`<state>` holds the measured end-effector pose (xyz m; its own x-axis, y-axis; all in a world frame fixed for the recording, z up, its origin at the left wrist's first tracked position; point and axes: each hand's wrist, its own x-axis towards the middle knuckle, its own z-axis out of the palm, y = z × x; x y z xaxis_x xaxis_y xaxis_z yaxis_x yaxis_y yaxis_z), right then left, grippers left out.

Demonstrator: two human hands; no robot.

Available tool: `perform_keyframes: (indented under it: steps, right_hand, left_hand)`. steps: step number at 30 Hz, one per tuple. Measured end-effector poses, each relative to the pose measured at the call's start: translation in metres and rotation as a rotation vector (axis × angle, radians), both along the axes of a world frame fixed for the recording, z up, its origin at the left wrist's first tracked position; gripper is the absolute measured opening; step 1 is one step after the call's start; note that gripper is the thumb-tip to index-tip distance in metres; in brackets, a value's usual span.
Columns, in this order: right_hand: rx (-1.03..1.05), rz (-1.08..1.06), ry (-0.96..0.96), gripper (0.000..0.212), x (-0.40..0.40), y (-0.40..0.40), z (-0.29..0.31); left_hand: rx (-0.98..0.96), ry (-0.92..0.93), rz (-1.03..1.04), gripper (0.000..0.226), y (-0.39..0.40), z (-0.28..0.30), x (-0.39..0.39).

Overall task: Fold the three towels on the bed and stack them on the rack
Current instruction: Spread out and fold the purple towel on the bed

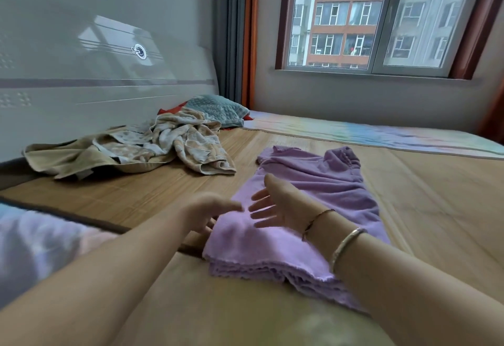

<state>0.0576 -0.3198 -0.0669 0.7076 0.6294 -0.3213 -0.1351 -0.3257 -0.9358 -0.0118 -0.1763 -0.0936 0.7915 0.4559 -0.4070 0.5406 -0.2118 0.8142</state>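
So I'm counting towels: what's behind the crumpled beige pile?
Behind the beige pile lies a teal pillow with a bit of red cloth showing beside it. Anything beneath the pile is covered.

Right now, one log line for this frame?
purple towel: partly folded | left hand, right hand: open over it | beige towels: unfolded

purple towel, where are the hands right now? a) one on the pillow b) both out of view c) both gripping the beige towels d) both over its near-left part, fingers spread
d: the left hand and right hand are both at the near-left part of the purple towel, fingers spread and holding nothing.
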Motion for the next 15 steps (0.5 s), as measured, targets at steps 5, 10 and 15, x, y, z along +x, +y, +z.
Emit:
perform_keyframes:
  steps: [5, 10, 15]
  right_hand:
    - [-0.319, -0.046, -0.674, 0.017, 0.019, -0.052, -0.015]
    - [-0.450, 0.025, -0.875, 0.018, 0.018, -0.103, -0.032]
    - [-0.455, 0.308, -1.040, 0.049, 0.000, -0.132, -0.050]
  left_hand:
    - [0.027, 0.079, 0.061, 0.062, -0.024, -0.009, -0.024]
    - [-0.190, 0.044, 0.200, 0.020, -0.027, -0.015, -0.029]
    - [-0.220, 0.017, 0.226, 0.027, -0.033, -0.016, -0.042]
